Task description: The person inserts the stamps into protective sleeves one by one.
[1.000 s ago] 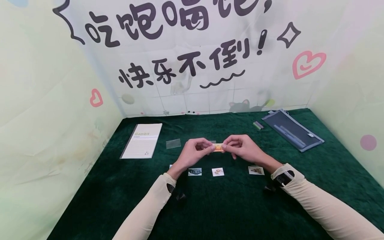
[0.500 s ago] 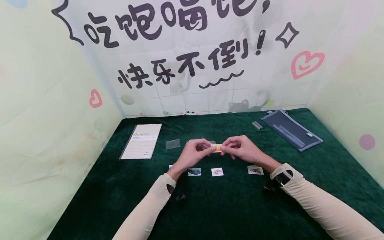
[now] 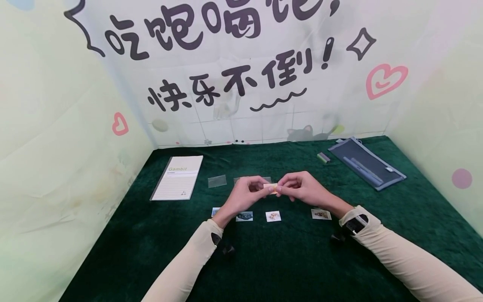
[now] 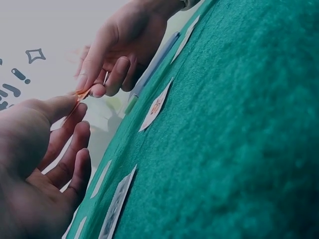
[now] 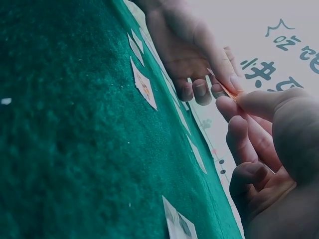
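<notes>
Between both hands is a small orange and cream picture card, about stamp size (image 3: 270, 186), held above the green cloth. My left hand (image 3: 247, 193) pinches its left end between thumb and index finger. At the opposite end, the thumb and index finger of my right hand (image 3: 306, 187) pinch it too. The wrist views show the card nearly edge-on, bent near the right thumb (image 4: 87, 74). Below the hands lie similar small picture cards: a dark bluish one (image 3: 244, 216), a white one with a reddish print (image 3: 273, 216), and a brown one (image 3: 321, 214). Another (image 3: 216, 211) is partly hidden by the left wrist.
Clear plastic sleeves lie behind the hands, one of them at the left (image 3: 216, 181). A notebook (image 3: 177, 178) sits farther left. At the back right are a small purple and green block (image 3: 323, 157) and a blue mesh zip pouch (image 3: 367, 163) with pens inside. Printed fabric walls surround the table.
Both hands have come down slightly and a little closer together. The card between them has tilted and bent, so less of its orange picture shows in the head view.
</notes>
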A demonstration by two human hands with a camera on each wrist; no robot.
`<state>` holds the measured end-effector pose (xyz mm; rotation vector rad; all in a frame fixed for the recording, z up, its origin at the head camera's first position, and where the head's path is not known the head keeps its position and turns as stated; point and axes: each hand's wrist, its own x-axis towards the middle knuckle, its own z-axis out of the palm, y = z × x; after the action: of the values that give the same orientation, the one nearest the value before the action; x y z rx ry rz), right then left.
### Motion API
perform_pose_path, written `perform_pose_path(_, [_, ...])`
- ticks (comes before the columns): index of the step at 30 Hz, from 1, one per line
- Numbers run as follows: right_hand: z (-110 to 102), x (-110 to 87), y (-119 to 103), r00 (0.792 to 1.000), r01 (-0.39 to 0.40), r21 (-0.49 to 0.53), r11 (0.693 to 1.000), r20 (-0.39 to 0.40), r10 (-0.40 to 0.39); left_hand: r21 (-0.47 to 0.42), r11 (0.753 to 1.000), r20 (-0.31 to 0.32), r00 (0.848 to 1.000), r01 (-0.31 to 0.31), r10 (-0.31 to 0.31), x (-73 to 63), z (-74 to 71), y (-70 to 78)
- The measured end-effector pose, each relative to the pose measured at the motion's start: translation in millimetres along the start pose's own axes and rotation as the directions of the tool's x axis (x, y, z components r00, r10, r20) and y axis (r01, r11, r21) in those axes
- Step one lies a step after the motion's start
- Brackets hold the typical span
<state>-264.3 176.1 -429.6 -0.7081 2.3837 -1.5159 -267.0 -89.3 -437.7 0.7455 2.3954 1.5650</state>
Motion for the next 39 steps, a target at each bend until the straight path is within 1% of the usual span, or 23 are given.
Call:
perform_pose_path(8, [0.4,0.3,0.9,1.0,0.02,-0.016,1.0,0.003,-0.02,0.007,1.0,-0.001,1.0,0.0,0.0,-0.5,1.4,1.3])
perform_pose_path(12, [0.4,-0.6,-0.7,1.0,0.018,-0.016,1.0,0.005,-0.018,0.006,1.0,-0.001,1.0,-0.004,0.004,-0.1,1.6,0.8])
perform_pose_path(21, [0.3,-1.2,-0.9,1.0,0.011,-0.003,1.0,0.013,-0.011,0.001,1.0,-0.018,1.0,0.015,-0.015,0.6,2.2,0.7])
perform_pose_path(29, [-0.3,-1.1,-1.2,1.0,0.01,-0.017,1.0,0.012,-0.01,0.002,1.0,-0.024,1.0,-0.006,0.006,1.9,3.7,-0.9])
perform_pose_path(35, [-1.0,-0.7,-1.8,1.0,0.0,-0.03,1.0,0.018,0.001,0.005,1.0,-0.023,1.0,-0.01,0.01,2.2,3.9,-0.2])
perform_pose_path(39, [-1.2,-0.2,-1.6,1.0,0.006,-0.012,1.0,0.021,-0.006,0.016,1.0,-0.033,0.999,-0.007,0.008,2.1,4.2,0.8])
